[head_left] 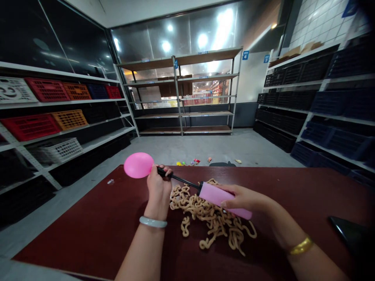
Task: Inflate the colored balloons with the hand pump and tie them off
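Note:
A pink, partly inflated balloon [138, 165] sits at the black nozzle end of a pink hand pump [215, 194]. My left hand [159, 183] is closed around that black end and the balloon's neck, hiding where they meet. The pump's black rod shows between its two ends. Around the pink barrel my right hand [244, 198] is wrapped, with the thumb on the near side. Beneath the pump, a tangled pile of tan, twisted strands [216, 226] lies on the dark red table [96, 234].
A dark flat object [348, 230] lies at the table's right edge. A small clear scrap [110, 182] is at the left. Small colourful items [196, 160] are on the floor beyond the table. Shelves with crates [45, 124] line both sides.

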Motion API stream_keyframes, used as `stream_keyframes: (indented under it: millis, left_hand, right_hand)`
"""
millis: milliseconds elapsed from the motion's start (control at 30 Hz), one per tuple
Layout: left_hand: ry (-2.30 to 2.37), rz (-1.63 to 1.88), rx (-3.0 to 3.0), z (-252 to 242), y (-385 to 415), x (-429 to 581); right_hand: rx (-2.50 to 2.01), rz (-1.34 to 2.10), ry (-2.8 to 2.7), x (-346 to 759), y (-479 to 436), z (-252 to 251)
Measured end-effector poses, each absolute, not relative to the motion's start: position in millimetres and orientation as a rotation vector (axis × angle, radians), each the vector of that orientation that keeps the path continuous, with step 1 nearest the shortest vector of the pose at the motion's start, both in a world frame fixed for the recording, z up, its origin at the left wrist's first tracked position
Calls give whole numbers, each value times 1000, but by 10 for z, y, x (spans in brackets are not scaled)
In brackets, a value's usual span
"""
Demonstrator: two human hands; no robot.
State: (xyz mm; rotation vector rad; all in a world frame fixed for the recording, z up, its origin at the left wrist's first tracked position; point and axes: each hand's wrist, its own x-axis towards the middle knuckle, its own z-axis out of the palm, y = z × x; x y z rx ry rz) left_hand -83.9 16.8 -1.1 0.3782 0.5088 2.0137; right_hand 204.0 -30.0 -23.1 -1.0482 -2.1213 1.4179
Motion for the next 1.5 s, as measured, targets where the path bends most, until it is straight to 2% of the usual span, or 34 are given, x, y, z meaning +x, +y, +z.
stream_keyframes:
  millis: [200,333,633,767,1133,1500]
  left_hand:
    - [505,2047,408,-3,202,-929]
    - [465,2005,440,-49,134,-663]
    - [462,1856,464,-231,-57,-38]
    - [501,1839,451,-220,-6,-166]
    - [500,2011,372,-64,256,-949]
    - [454,1888,436,-249,21,-166]
  right_hand:
    - [-1040,1457,-2146,2219,-305,-138]
    - [-993,1382,-2152,2126,-295,-177]
    - [-949,1476,-1959,1791,-374,-227]
    - [-961,1413,-1963,1759,-406,-219]
    - [-1065,1691,-1992,2202,-390,-93]
    - [-1008,1543,-1942,1977,-354,-226]
